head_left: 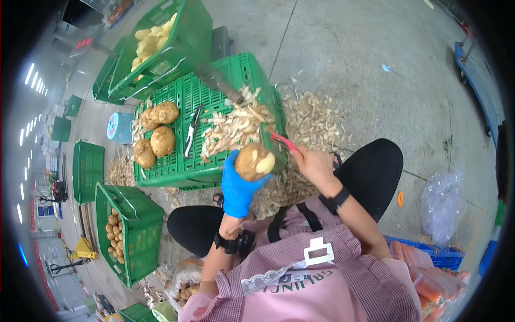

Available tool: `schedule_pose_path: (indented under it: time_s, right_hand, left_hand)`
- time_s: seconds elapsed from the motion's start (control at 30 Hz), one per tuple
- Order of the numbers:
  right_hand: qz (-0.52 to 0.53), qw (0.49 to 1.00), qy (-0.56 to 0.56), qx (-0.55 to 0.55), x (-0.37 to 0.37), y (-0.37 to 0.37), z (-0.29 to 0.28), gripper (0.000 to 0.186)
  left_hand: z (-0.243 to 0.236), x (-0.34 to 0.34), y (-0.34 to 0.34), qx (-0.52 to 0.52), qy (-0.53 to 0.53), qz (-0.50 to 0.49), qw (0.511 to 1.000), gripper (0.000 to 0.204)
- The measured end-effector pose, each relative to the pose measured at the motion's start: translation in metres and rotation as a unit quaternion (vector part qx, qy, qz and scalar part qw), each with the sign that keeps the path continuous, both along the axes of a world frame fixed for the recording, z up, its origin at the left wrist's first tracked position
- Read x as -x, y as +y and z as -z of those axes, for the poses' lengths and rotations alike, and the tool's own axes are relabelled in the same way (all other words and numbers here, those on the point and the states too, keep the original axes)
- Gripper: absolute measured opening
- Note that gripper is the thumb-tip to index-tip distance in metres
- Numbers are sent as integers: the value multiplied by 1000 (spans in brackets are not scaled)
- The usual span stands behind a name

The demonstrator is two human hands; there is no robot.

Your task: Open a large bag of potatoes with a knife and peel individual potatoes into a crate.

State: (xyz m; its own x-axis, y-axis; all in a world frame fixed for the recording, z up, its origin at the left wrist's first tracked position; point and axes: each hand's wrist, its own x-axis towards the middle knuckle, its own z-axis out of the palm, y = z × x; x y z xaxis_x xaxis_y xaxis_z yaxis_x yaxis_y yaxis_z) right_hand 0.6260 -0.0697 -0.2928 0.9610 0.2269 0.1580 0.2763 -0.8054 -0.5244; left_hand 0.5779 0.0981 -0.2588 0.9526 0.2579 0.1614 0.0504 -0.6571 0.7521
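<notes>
A blue glove covers my left hand [237, 185], which is closed around a brown potato [251, 162] with a few pale peeled patches. Just right of it, my bare right hand [315, 167] grips a red peeler [283, 141], its head a little apart from the potato. Both hands are over the near edge of an upturned green crate [179, 94]. On that crate lie several unpeeled potatoes [162, 140], a black-and-white peeler [193, 131] and a heap of peelings [230, 129].
A green crate of peeled potatoes [147, 48] stands at the far left. Nearer on the left is a green crate [145, 236] holding unpeeled potatoes. Peelings [316, 121] cover the floor beside the work crate. Bagged carrots [429, 287] lie at lower right; a blue cart [477, 86] stands far right.
</notes>
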Motion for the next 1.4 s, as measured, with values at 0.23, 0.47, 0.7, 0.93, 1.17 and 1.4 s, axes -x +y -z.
schedule_pose_path:
  time_s: [0.23,0.47,0.7,0.93,1.17,1.4]
  right_hand:
    - [-100,983,-141,-59,17,20,-20,23]
    - [-74,995,-46,-54,16,11,-12,31]
    - [-61,987,25,-148,10,22,-9,24]
    - [-118,977,58,-165,19,29,1,26]
    - [-125,967,54,-215,19,35,7,29]
    - [-62,952,114,-275,7,32,18,27]
  left_hand:
    - [4,3,0,-22,-8,2,1000,79]
    - [26,5,13,61,-40,12,997,81]
    - [37,6,38,161,-15,52,985,84]
    - [33,2,42,122,23,78,989,86]
    - [40,3,58,192,73,136,969,92]
    - [32,2,55,130,76,136,979,92]
